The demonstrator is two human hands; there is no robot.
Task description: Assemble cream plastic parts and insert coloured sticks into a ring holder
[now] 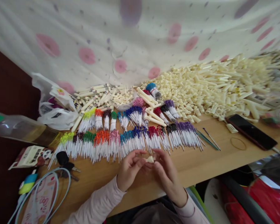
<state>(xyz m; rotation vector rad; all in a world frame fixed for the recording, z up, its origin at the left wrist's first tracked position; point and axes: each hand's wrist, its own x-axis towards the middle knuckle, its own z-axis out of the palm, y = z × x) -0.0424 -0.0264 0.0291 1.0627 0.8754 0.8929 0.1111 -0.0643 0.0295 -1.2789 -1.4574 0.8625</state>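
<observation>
Left grip (128, 171), right grip (170, 178) on cream piece (150, 159), panda packet (29, 157) illegible

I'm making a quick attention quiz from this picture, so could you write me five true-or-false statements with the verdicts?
1. The left hand and right hand meet at a small cream piece. True.
2. The black phone lies beside the bottle. False: the bottle is at the far left, the black phone well over to the right.
3. The keys lie to the right of the panda packet. True.
4. The rubber band is wrapped round some sticks. False: the rubber band lies loose on the table.
5. A loose purple-tipped stick lies to the right of the front row of colour-tipped sticks. True.
</observation>
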